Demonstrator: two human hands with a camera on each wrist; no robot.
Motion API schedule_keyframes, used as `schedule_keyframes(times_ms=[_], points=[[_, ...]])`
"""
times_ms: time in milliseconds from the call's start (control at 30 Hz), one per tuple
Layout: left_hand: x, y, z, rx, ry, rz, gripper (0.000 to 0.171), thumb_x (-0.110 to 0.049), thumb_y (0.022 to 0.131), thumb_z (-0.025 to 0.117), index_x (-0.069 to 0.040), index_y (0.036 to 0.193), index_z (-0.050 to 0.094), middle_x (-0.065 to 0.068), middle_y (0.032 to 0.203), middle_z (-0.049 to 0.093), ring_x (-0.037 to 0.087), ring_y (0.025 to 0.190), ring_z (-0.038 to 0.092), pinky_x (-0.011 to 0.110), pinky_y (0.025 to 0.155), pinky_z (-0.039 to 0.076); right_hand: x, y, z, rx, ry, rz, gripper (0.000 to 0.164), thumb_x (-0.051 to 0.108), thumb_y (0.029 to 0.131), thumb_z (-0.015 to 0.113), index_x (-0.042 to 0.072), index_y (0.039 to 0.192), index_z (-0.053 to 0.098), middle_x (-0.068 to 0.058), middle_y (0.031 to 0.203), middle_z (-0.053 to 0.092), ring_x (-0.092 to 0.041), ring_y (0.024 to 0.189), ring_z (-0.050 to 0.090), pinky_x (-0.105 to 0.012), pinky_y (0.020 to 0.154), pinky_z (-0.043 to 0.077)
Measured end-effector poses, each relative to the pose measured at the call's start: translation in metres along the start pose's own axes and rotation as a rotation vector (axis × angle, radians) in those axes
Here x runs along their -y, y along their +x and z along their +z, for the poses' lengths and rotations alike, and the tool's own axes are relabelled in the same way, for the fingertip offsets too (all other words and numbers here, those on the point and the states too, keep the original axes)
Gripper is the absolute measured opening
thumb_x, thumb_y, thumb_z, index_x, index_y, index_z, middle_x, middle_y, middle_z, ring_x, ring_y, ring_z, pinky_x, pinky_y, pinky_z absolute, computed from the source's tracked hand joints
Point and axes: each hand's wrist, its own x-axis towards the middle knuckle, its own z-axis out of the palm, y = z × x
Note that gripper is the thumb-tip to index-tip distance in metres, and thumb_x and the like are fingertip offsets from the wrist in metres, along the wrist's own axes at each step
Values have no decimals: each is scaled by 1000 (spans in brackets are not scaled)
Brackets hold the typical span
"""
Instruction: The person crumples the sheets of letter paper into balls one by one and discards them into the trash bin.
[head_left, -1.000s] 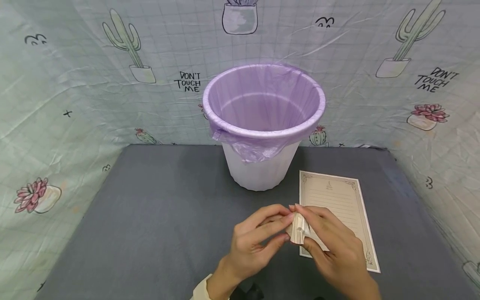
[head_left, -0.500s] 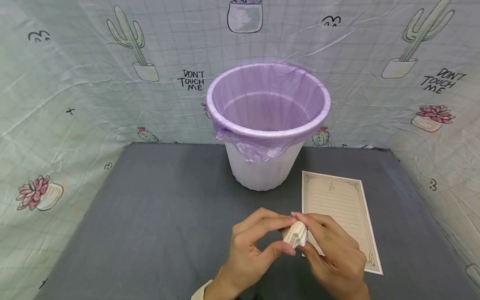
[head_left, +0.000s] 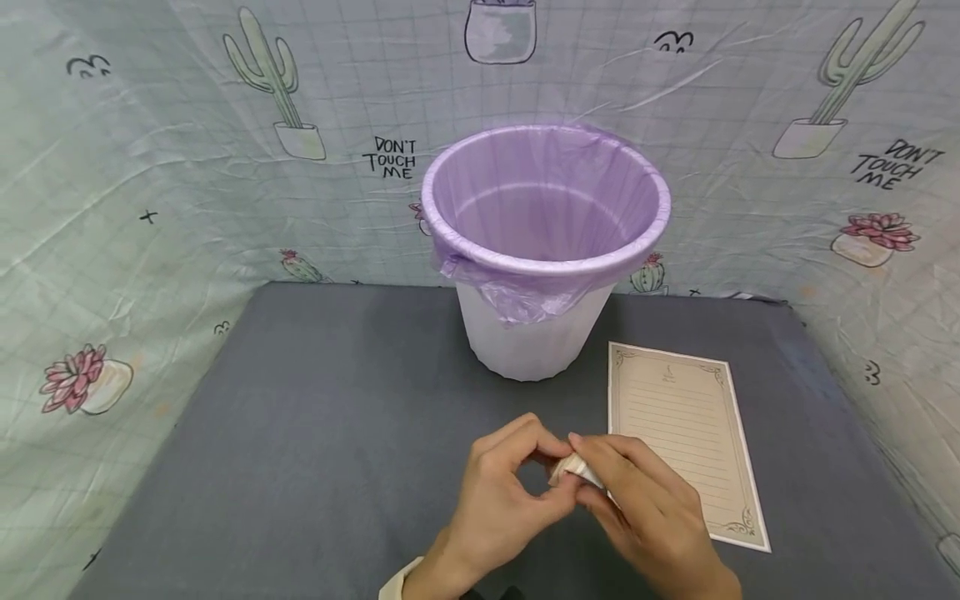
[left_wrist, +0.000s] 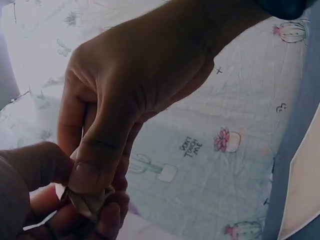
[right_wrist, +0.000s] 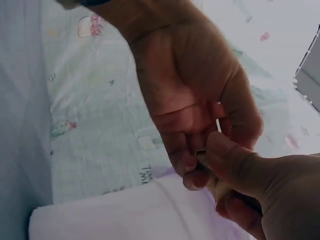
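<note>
Both hands are together in front of the bin, over the near left part of the sheet. Between them is a small crumpled wad of cream paper [head_left: 579, 468], mostly covered by fingers. My left hand [head_left: 495, 504] pinches it with curled thumb and index finger. From the other side my right hand [head_left: 652, 508] grips it between thumb and fingers. In the left wrist view the paper wad [left_wrist: 89, 204] shows creased folds below the thumb. A flat sheet of lined letter paper [head_left: 675, 417] with an ornate border lies under and beyond the right hand.
A white wastebasket [head_left: 525, 342] with a purple liner bag [head_left: 525, 296] over its rim stands on the dark grey table [head_left: 322, 433]. Cactus-printed cloth [head_left: 337, 83] hangs behind and along both sides.
The paper wad has turned and been squeezed smaller between the fingers, so less of it shows. My left thumb has curled in against it. The view has shifted slightly.
</note>
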Motion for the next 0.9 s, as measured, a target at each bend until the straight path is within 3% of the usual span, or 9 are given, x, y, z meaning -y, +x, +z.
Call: schedule_keyframes(times_ms=[200,300,433,500,567,633,733,800,900], points=[[5,0,14,-170,104,128,29,19,61,62,-7,72,56,0,66,50,7,56,49,10,54,43,-3,-5,7,0,42,29,25,11,96,59,-13,100,65,-18,84,68,-25,68,61,-18,56,48],[5,2,18,-207,162,196,26,19,64,61,-4,74,58,2,67,51,8,57,52,11,56,45,-6,-8,10,-19,26,38,27,11,96,59,-15,99,65,-20,86,68,-28,67,62,-19,59,49],[2,6,10,-93,84,198,15,9,78,73,2,88,64,9,83,63,17,80,66,22,73,53,-7,-8,2,-63,35,122,35,17,93,63,-17,100,65,-22,87,68,-26,72,64,-18,61,50],[0,9,4,-23,18,198,20,3,78,76,3,94,65,13,92,66,21,93,67,27,78,53,-6,-7,-5,-75,120,194,38,17,91,67,-19,102,63,-23,90,68,-20,76,63,-13,58,45],[-2,12,1,19,-53,196,28,2,74,78,5,100,66,15,98,65,22,95,66,29,78,54,-4,-5,-12,-95,275,256,40,12,89,68,-24,105,59,-27,95,66,-19,85,64,-12,62,45],[-4,14,2,19,-112,202,36,6,68,80,6,101,65,16,97,64,22,89,66,29,74,55,-3,-5,-15,-121,457,285,42,5,87,69,-28,107,54,-30,101,64,-20,92,64,-12,67,47],[-4,13,7,-16,-201,196,38,4,69,80,9,103,63,19,96,62,23,84,65,31,70,56,-2,-6,-14,-166,661,288,43,-3,85,68,-32,108,48,-34,107,61,-29,102,64,-22,78,52],[-4,10,11,-28,-254,183,37,0,75,78,10,106,61,21,99,62,27,89,65,36,73,56,-1,-7,-12,-198,694,280,43,-2,85,68,-33,107,48,-35,107,61,-30,101,64,-23,77,53],[-3,6,16,-25,-285,177,33,-5,85,72,11,111,59,25,108,61,31,101,62,41,80,54,-1,-8,-8,-248,660,250,42,0,85,68,-32,105,50,-35,103,61,-28,97,65,-19,69,52]])
